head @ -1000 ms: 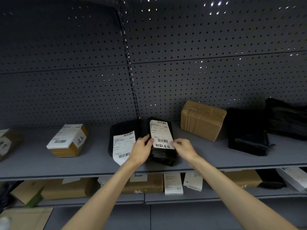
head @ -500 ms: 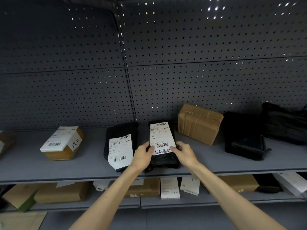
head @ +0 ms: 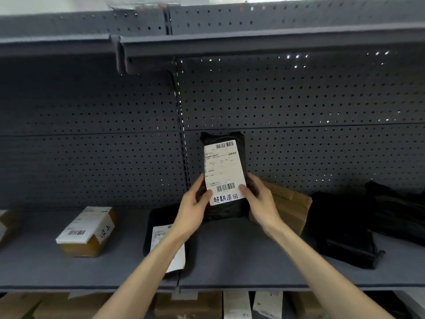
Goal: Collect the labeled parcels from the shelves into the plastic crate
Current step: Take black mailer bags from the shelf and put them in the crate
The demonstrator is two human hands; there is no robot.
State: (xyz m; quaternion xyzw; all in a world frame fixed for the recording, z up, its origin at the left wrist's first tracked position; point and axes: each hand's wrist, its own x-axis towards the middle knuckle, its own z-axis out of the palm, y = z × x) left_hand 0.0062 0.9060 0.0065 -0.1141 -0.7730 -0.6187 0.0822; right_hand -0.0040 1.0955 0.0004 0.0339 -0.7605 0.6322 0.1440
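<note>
In the head view, the black parcel [head: 224, 173] has come up off the shelf [head: 241, 261]. Half a second ago it lay flat near the middle of the shelf with both hands closing on its near end. Now it is held upright above the shelf, in front of the perforated back panel [head: 92, 157], with its white label facing the camera.

The left hand [head: 193, 208] grips the lower left edge, thumb laid on the front beside the label and fingers curled behind. The right hand [head: 259, 203] grips the lower right edge in the same way, its thumb tip touching the label's corner near the barcode. The spot where the parcel lay is now bare.

A second black parcel [head: 156, 226] lies flat just left of that spot, partly hidden by the left forearm. A small labeled box [head: 86, 233] sits further toward the shelf's left end. A brown carton [head: 289, 206] stands behind the right hand, and dark bags [head: 345, 231] lie toward the right end. More packages [head: 188, 305] show on the shelf below.

The lift looks done, with the label apparently being read. The crate is out of sight, so carrying the parcel there is not yet begun, and several labeled parcels remain to collect.
</note>
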